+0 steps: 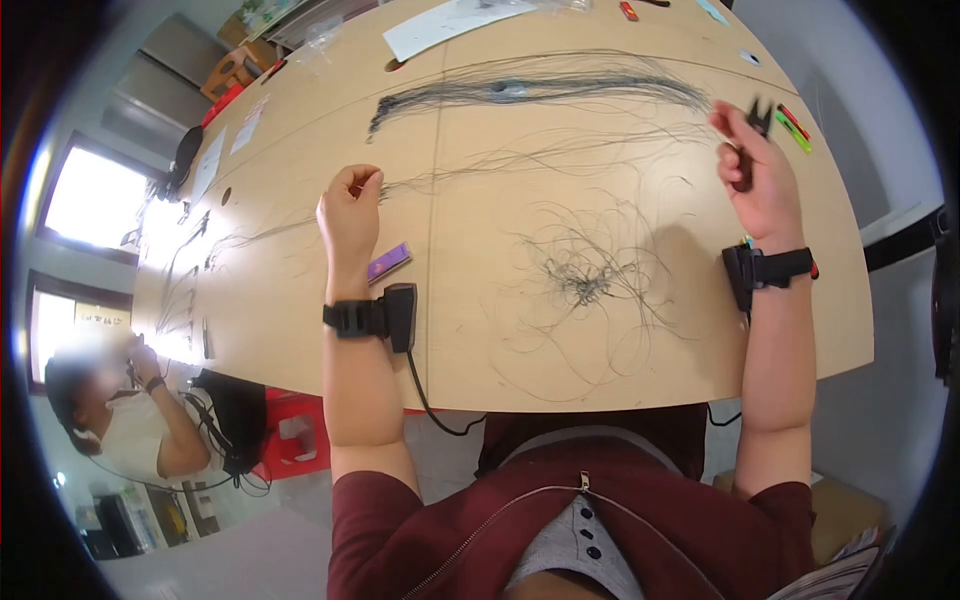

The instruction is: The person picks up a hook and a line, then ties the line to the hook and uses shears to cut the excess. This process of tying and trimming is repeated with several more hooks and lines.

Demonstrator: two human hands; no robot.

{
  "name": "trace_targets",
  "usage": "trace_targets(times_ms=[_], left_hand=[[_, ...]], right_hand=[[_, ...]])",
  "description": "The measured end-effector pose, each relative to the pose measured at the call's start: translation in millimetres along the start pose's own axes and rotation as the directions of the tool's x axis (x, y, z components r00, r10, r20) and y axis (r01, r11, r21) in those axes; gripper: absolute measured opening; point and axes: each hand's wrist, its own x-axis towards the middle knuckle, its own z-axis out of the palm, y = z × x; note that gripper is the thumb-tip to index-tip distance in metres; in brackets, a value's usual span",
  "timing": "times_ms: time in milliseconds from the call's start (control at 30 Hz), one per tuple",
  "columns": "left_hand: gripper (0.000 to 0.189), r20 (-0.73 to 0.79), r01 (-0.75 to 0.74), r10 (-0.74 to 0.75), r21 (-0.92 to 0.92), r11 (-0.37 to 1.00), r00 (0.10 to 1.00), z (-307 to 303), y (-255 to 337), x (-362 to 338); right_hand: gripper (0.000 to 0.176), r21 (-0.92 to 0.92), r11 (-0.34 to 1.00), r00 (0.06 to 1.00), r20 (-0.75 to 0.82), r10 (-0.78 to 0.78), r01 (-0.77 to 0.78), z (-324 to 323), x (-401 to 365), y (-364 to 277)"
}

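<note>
My left hand is raised over the table's left-middle part, fingers pinched together beside the end of a long bundle of thin dark strands; whatever lies between the fingertips is too small to name. In my right hand, at the right, are small black-tipped cutters, jaws pointing up. Between the hands lies a loose tangle of dark strands. Farther back a thicker bundle stretches across the table, bunched at its left end. Just right of my left forearm is a purple packet.
The table curves around in front. At its right edge lie green and red tools. White paper is at the back. Another person sits at the far left, near a red stool. Cables hang from both wrist devices.
</note>
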Motion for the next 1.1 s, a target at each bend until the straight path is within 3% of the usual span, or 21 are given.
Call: trace_targets(times_ms=[67,133,200,233,267,333,433,467,567,667,800,933,1033,1067,1100], left_hand=[[0.012,0.19,-0.034,0.08,-0.236,0.971,0.979,5.6,30.2,-18.8],[0.01,0.473,0.015,0.095,-0.223,0.975,0.876,8.0,66.5,-42.7],[0.011,0.547,-0.188,0.259,-0.184,0.965,0.796,13.0,87.3,-62.6],[0.011,0.581,-0.24,0.279,-0.145,0.96,0.765,14.1,92.5,-71.8],[0.012,0.614,-0.305,0.318,-0.131,0.943,0.722,14.5,93.2,-78.7],[0.015,0.66,-0.292,0.329,-0.17,0.941,0.676,19.2,91.2,-85.4],[0.021,0.759,-0.278,0.363,-0.246,0.928,0.54,20.5,92.2,-93.0],[0.022,0.768,-0.254,0.385,-0.293,0.922,0.512,21.4,91.5,-95.3],[0.015,0.766,-0.45,0.482,-0.283,0.847,0.426,22.3,109.3,-111.6],[0.019,0.851,-0.524,0.391,-0.167,0.835,0.35,28.3,104.9,-94.3],[0.02,0.85,-0.45,0.375,-0.189,0.873,0.37,32.7,81.3,-87.3],[0.02,0.88,-0.384,0.307,-0.16,0.91,0.361,32.9,76.7,-83.4],[0.01,0.825,-0.364,0.319,-0.15,0.919,0.465,37.4,64.1,-90.2],[0.016,0.818,-0.299,0.277,-0.135,0.945,0.505,36.3,65.7,-94.8],[0.023,0.799,-0.231,0.221,-0.105,0.967,0.559,35.5,72.2,-94.8]], right_hand=[[0.024,-0.295,0.955,0.992,0.125,-0.001,0.038,16.2,-12.9,0.9],[0.021,-0.502,0.864,0.983,0.17,0.062,0.032,29.5,-23.5,7.4],[0.014,-0.641,0.762,0.957,0.268,0.111,0.091,37.7,-26.8,21.2],[0.013,-0.664,0.733,0.934,0.339,0.116,0.15,43.7,-36.6,21.5],[0.013,-0.633,0.705,0.887,0.461,0.012,0.32,36.6,-34.7,44.5],[0.013,-0.699,0.605,0.869,0.494,0.025,0.381,51.4,-48.6,41.6],[0.014,-0.653,0.446,0.775,0.606,-0.178,0.612,55.2,-55.3,63.4],[0.015,-0.707,0.388,0.785,0.615,-0.076,0.592,57.1,-57.5,65.8],[0.019,-0.706,0.293,0.737,0.676,0.007,0.645,60.3,-62.5,75.9],[0.021,-0.694,0.311,0.69,0.71,0.142,0.649,67.2,-61.3,73.7],[0.021,-0.692,0.257,0.6,0.716,0.356,0.674,76.4,-60.5,87.1],[0.019,-0.72,0.26,0.62,0.69,0.373,0.644,76.8,-71.0,86.2],[0.019,-0.663,0.302,0.618,0.748,0.243,0.684,71.6,-68.2,92.2],[0.018,-0.628,0.381,0.646,0.757,0.099,0.679,66.7,-72.1,86.0],[0.016,-0.668,0.402,0.699,0.71,0.091,0.626,64.9,-74.8,77.8]])
